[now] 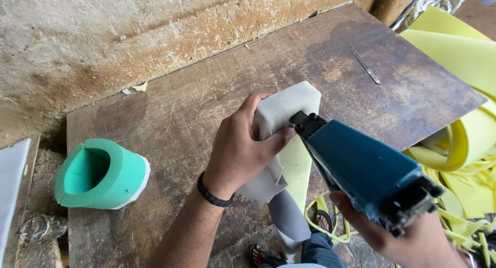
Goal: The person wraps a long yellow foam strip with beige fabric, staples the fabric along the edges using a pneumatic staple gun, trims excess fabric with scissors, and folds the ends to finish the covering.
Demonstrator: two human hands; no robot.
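**Padded block under the stapler: holdings at the bench edge**

Item 1, lower right of the frame, nearest: the right hand [408, 237] was closed around the rear of a blue pneumatic staple gun [367, 170], its black nose set against the lower edge of the block.

Item 2, centre of the frame: the left hand [237, 149], a black band at the wrist, was wrapped shut on a fabric-covered block [284, 110], thumb and fingers pinching the pale grey cloth tight over one face. The block was held just above the board's near edge. Judged light and soft, its foam yielding under pressure and the cloth apt to slip slack unless kept pulled; best gripped across its short sides, clear of the gun's nose. A loose tail of cloth [287, 211] hung below.

Item 3, lower left: a green foam piece [101, 172], hollowed like a tub, lay on its side on the brown wooden board [206, 92]. Its hollow appeared empty.

Item 4, upper right: a thin metal strip [363, 63] lay flat on the board, well apart from the hands.

Item 5, right edge: yellow foam sheets and offcuts [460, 139], heaped beside the board.
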